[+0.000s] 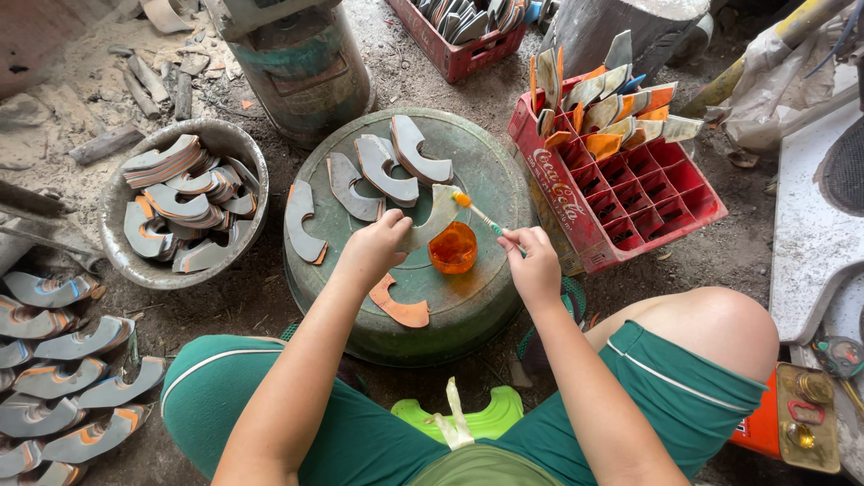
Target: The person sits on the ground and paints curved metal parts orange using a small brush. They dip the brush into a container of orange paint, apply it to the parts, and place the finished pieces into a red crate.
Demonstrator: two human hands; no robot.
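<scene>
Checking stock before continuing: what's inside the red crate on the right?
The red crate holds curved grey-and-orange pieces standing in its far cells; the near cells look empty. Their lower ends are hidden by dividers.

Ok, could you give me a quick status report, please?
Left hand holds grey piece. Right hand holds brush on it. Orange cup between hands.

- Only one view is given, taken from a camera worn on the person's head.
- The scene is looked down on steeply, almost straight over the lap and knees.
- The upturned green basin (pixel 477 171) is set near the centre, close below the camera.
- The left hand (pixel 373 247) and right hand (pixel 533 261) are seen from above and behind.
- The ground around is taken in to every edge.
</scene>
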